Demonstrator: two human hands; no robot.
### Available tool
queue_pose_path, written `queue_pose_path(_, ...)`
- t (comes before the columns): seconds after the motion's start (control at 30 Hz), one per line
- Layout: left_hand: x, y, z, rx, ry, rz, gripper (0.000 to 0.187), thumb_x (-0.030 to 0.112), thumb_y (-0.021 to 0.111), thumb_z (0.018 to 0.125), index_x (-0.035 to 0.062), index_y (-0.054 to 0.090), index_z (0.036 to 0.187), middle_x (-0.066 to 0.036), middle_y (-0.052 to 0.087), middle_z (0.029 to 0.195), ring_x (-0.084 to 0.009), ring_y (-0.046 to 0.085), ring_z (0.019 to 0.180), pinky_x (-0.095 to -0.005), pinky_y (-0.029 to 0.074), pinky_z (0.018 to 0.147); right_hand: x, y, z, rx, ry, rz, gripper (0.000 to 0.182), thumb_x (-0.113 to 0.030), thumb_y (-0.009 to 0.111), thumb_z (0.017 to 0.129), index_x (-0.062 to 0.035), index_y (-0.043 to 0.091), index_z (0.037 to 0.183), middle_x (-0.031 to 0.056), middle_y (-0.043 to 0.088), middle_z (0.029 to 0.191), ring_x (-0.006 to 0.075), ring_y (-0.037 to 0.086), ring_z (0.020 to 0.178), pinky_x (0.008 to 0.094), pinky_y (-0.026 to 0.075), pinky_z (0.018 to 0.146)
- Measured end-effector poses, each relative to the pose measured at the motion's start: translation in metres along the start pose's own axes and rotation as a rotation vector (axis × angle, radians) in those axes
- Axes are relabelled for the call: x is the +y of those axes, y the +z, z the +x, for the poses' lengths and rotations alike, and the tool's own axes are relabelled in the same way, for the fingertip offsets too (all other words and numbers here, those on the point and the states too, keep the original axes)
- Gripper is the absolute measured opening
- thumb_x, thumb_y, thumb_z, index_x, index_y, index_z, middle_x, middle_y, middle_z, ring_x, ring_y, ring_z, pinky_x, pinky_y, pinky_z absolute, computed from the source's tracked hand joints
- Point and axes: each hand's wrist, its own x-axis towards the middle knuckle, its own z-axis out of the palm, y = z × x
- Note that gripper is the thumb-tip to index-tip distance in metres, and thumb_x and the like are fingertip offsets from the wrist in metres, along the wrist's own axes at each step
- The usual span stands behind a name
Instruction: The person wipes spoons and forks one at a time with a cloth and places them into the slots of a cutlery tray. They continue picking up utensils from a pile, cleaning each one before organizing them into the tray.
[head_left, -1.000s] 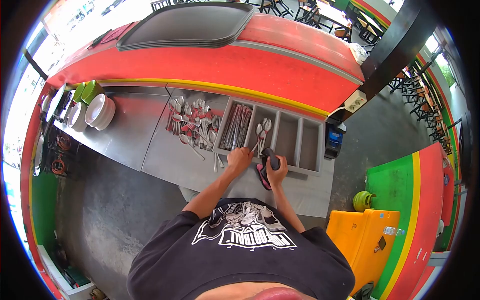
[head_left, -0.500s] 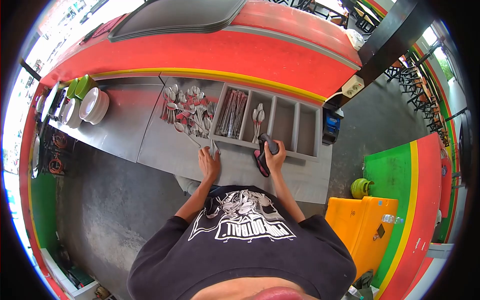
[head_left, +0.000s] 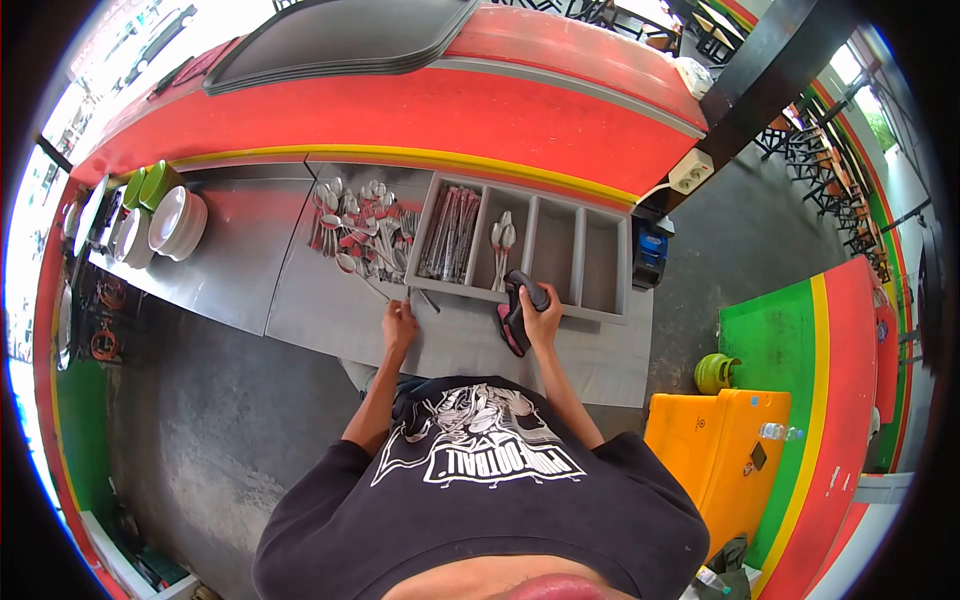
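On the steel counter [head_left: 450,340], my left hand [head_left: 399,326] is closed at the near edge of a heap of spoons and forks [head_left: 365,220]. Its fingertips are pressed together, and I cannot tell what is in them. One loose utensil handle [head_left: 430,301] lies just to its right. My right hand [head_left: 541,318] grips a black handheld device with a pink underside [head_left: 512,325], in front of the grey cutlery tray [head_left: 622,270]. Wrapped utensils [head_left: 450,232] fill the tray's left compartment. Several spoons [head_left: 502,240] rest in the one beside it.
White bowls [head_left: 178,222] and green containers [head_left: 158,186] stand at the counter's left end. A red ledge [head_left: 400,115] runs behind, bearing black serving trays [head_left: 340,40]. A blue and black device [head_left: 650,250] sits right of the cutlery tray, and a yellow box [head_left: 700,450] stands lower right.
My left hand has shifted slightly left, away from the utensil handles it was over; one handle now lies apart beside it. My right hand keeps its grip on the device. The view has shifted slightly.
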Motion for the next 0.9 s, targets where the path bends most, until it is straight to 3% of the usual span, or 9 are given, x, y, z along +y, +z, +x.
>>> queue_pose_path(0.1, 0.006, -0.006, -0.009, 0.039, -0.055, -0.387, 0.028, 0.029, 0.051, 0.1, 0.0036, 0.052, 0.088, -0.003, 0.051, 0.054, -0.0111, 0.048, 0.047, -0.0302, 0.039, 0.045, -0.005, -0.008, 0.001, -0.029, 0.18, 0.14, 0.035, -0.028, 0.076, 0.082, 0.0016, 0.063, 0.094, 0.0074, 0.064, 0.081, 0.0134, 0.059, 0.073, 0.0293, 0.046, 0.066)
queue_pose_path(0.23, 0.043, -0.01, -0.032, 0.057, 0.032, -0.266, 0.024, 0.027, 0.051, 0.101, 0.004, 0.05, 0.095, -0.003, 0.052, 0.057, -0.0111, 0.048, 0.049, -0.0283, 0.037, 0.046, -0.038, -0.016, -0.007, -0.154, 0.324, 0.334, 0.037, -0.028, 0.076, 0.083, 0.0021, 0.061, 0.1, 0.005, 0.065, 0.084, 0.0108, 0.059, 0.075, 0.0268, 0.046, 0.067)
queue_pose_path(0.4, 0.055, 0.03, -0.073, -0.268, 0.148, -0.174, 0.016, 0.016, 0.05, 0.098, 0.0012, 0.049, 0.102, -0.008, 0.057, 0.061, -0.0158, 0.054, 0.054, -0.0317, 0.041, 0.05, -0.087, -0.01, -0.04, -0.481, 0.011, 0.254, 0.033, -0.02, 0.076, 0.08, -0.0015, 0.063, 0.104, 0.0083, 0.065, 0.089, 0.0171, 0.062, 0.083, 0.0289, 0.048, 0.076)
queue_pose_path(0.43, 0.056, 0.046, -0.084, -0.164, 0.456, -0.119, 0.014, 0.009, 0.047, 0.094, -0.0008, 0.049, 0.105, -0.011, 0.059, 0.062, -0.0212, 0.059, 0.056, -0.036, 0.044, 0.052, -0.086, -0.004, -0.044, -0.523, -0.104, 0.226, 0.031, -0.019, 0.076, 0.079, -0.0017, 0.064, 0.103, 0.0096, 0.065, 0.09, 0.0193, 0.062, 0.084, 0.0295, 0.048, 0.078)
queue_pose_path(0.47, 0.055, 0.052, -0.097, -0.248, 0.422, -0.07, 0.016, 0.007, 0.047, 0.093, -0.0018, 0.049, 0.105, -0.014, 0.061, 0.066, -0.0239, 0.062, 0.06, -0.0377, 0.046, 0.054, -0.085, -0.002, -0.046, -0.562, -0.22, 0.198, 0.03, -0.017, 0.076, 0.079, -0.0019, 0.065, 0.101, 0.0109, 0.065, 0.091, 0.0216, 0.063, 0.086, 0.0301, 0.048, 0.079)
queue_pose_path(0.7, 0.106, 0.025, -0.119, -0.735, 0.205, 0.128, 0.015, 0.01, 0.046, 0.095, -0.0033, 0.047, 0.102, -0.018, 0.06, 0.068, -0.0325, 0.062, 0.061, -0.0421, 0.046, 0.055, -0.064, -0.017, -0.028, -0.345, -0.235, -0.056, 0.021, -0.01, 0.077, 0.076, -0.0004, 0.069, 0.093, 0.0129, 0.062, 0.086, 0.0279, 0.062, 0.082, 0.0341, 0.049, 0.074)
queue_pose_path(0.77, 0.086, 0.027, -0.118, -0.643, 0.756, 0.225, 0.014, 0.012, 0.044, 0.097, -0.0016, 0.047, 0.101, -0.014, 0.057, 0.062, -0.0318, 0.06, 0.057, -0.0413, 0.045, 0.054, -0.061, -0.018, -0.029, -0.2, -0.295, -0.055, 0.021, -0.006, 0.078, 0.074, -0.0007, 0.069, 0.093, 0.0122, 0.062, 0.085, 0.0275, 0.062, 0.079, 0.0346, 0.049, 0.071)
queue_pose_path(0.83, 0.098, 0.02, -0.12, -0.663, 0.831, 0.235, 0.015, 0.014, 0.042, 0.099, -0.0002, 0.046, 0.1, -0.012, 0.055, 0.059, -0.0313, 0.059, 0.056, -0.0407, 0.045, 0.055, -0.054, -0.021, -0.026, -0.09, -0.326, -0.044, 0.022, -0.004, 0.078, 0.073, -0.0012, 0.07, 0.093, 0.0123, 0.062, 0.086, 0.0276, 0.062, 0.079, 0.0351, 0.049, 0.071)
queue_pose_path(0.9, 0.119, 0.011, -0.129, -0.813, 0.429, 0.14, 0.015, 0.015, 0.041, 0.099, 0.0008, 0.046, 0.098, -0.012, 0.055, 0.059, -0.0311, 0.059, 0.056, -0.0403, 0.045, 0.057, -0.05, -0.028, -0.022, -0.021, -0.35, -0.101, 0.021, -0.002, 0.078, 0.074, -0.0016, 0.07, 0.093, 0.0114, 0.061, 0.088, 0.0272, 0.061, 0.08, 0.0351, 0.049, 0.072)
